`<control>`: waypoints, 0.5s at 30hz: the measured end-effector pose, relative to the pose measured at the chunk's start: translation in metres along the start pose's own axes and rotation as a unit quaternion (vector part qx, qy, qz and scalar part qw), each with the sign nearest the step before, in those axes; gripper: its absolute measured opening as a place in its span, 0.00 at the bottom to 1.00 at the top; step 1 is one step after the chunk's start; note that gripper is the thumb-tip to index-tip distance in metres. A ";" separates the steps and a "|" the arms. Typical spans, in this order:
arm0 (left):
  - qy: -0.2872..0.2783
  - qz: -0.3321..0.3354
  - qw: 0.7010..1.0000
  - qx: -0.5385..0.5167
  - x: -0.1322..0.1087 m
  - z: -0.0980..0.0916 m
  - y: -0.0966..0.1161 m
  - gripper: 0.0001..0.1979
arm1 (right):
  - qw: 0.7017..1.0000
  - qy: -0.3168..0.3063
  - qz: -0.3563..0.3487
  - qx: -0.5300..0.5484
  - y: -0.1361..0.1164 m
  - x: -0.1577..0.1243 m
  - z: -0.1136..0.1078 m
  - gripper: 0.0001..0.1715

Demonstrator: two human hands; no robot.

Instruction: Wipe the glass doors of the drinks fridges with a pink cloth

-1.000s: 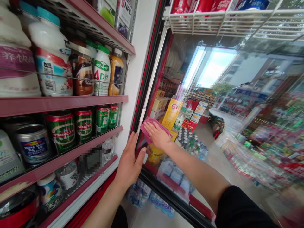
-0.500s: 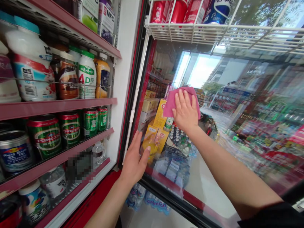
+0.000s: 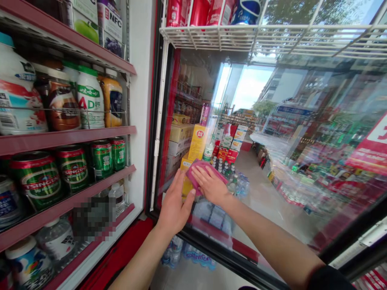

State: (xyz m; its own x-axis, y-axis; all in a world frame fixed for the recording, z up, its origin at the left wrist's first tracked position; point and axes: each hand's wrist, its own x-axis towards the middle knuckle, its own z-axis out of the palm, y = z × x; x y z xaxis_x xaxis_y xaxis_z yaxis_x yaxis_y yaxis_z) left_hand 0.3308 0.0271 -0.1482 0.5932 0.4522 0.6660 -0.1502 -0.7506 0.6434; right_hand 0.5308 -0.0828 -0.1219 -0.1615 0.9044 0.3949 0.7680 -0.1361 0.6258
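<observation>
Two bare hands at the cooler's glass door (image 3: 266, 121) — the right hand (image 3: 210, 186), fingers flat, has pressed the pink cloth (image 3: 198, 174) down to 6 o'clock; the left hand (image 3: 174, 203), at 8 o'clock, hangs open, empty.

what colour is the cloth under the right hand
The cloth is plain pink; it shows best in the head view.

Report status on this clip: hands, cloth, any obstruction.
Left hand open, beside the cloth. Right hand flat on pink cloth against glass door. Wire rack higher up, above both hands.
</observation>
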 end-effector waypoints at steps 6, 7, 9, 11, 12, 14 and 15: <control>-0.062 0.109 0.989 0.075 0.035 0.023 0.026 0.37 | 0.997 -0.015 -0.075 0.014 0.029 -0.020 -0.016 0.37; -0.063 0.125 0.987 0.086 0.043 0.024 0.034 0.37 | 0.997 -0.016 -0.070 0.014 0.039 -0.021 -0.027 0.37; -0.059 0.156 0.981 0.097 0.057 0.027 0.052 0.38 | 0.999 -0.012 -0.037 0.008 0.062 -0.022 -0.053 0.39; -0.051 0.184 0.977 0.100 0.070 0.028 0.070 0.38 | 1.000 0.003 0.016 -0.006 0.087 -0.023 -0.082 0.42; -0.045 0.194 0.975 0.101 0.075 0.029 0.079 0.38 | 0.999 0.018 0.048 -0.018 0.100 -0.024 -0.096 0.44; -0.025 0.206 0.972 0.107 0.084 0.032 0.093 0.39 | 0.990 0.060 0.119 -0.048 0.122 -0.026 -0.119 0.46; -0.012 0.210 0.971 0.112 0.088 0.033 0.098 0.39 | 0.982 0.087 0.155 -0.063 0.131 -0.028 -0.128 0.47</control>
State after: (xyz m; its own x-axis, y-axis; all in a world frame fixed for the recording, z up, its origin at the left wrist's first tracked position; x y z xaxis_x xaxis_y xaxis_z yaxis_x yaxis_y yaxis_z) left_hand 0.3945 -0.0230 -0.0394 0.5360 0.0738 0.8410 -0.2095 -0.9534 0.2172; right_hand 0.5563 -0.1777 0.0350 -0.0432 0.7301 0.6820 0.7166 -0.4531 0.5303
